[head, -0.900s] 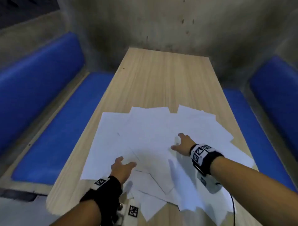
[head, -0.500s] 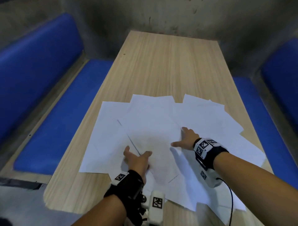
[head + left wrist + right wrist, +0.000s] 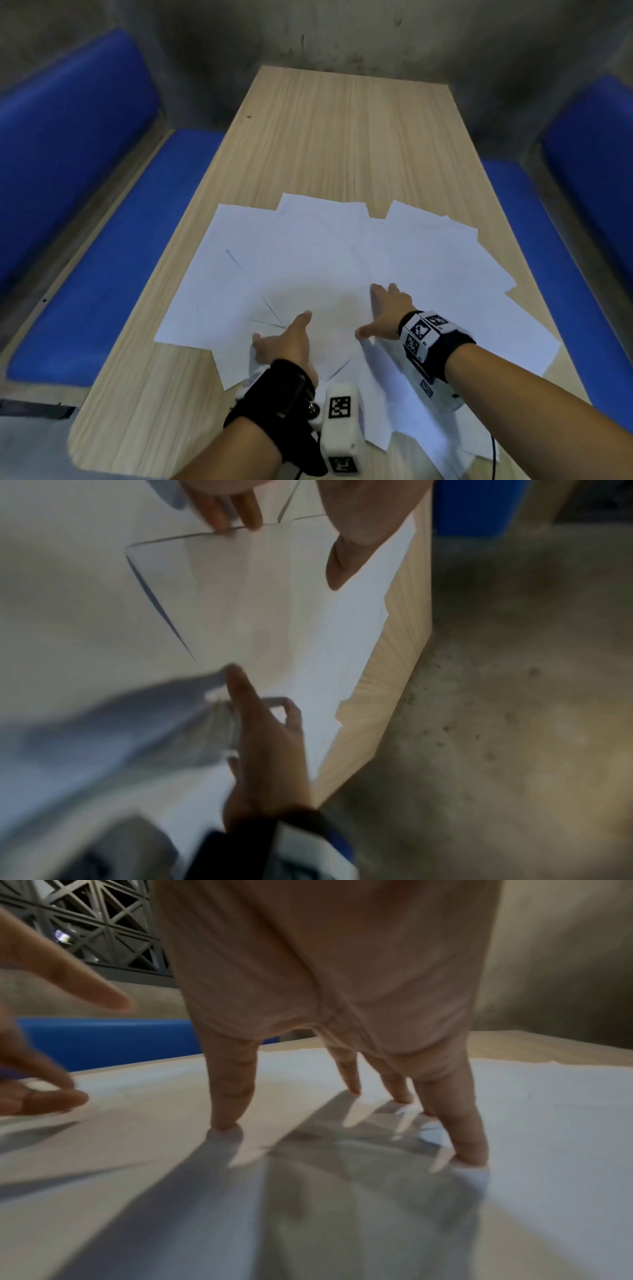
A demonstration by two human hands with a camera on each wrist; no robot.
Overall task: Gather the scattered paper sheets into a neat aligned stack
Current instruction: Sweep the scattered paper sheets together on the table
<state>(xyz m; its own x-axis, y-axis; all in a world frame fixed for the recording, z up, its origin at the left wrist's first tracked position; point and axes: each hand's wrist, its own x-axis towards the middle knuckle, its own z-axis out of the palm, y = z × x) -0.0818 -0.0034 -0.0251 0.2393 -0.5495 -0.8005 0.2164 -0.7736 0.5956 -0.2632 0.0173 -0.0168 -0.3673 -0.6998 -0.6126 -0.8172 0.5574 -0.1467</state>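
Several white paper sheets [image 3: 325, 260] lie fanned and overlapping across the near half of a wooden table [image 3: 342, 137]. My left hand [image 3: 281, 329] rests on the sheets near the front, thumb raised; in the left wrist view its fingers [image 3: 222, 512] touch the edge of one sheet. My right hand [image 3: 373, 311] is a little to the right of it, spread out. In the right wrist view its straight fingertips [image 3: 226, 1121] press down on the paper [image 3: 548, 1123]. Neither hand grips a sheet. Some sheets at the front right are hidden under my right forearm.
Blue padded benches run along the left [image 3: 113, 240] and right [image 3: 565, 257] of the table. A concrete wall closes the far end. Bare wood shows beyond the papers and at the front left corner [image 3: 137, 411]. Sheets overhang toward the table's right edge.
My left hand has slid forward and rightward over the sheets, closer to the right hand. The right hand has stayed pressing about the same spot. The lower sheets have shifted slightly.
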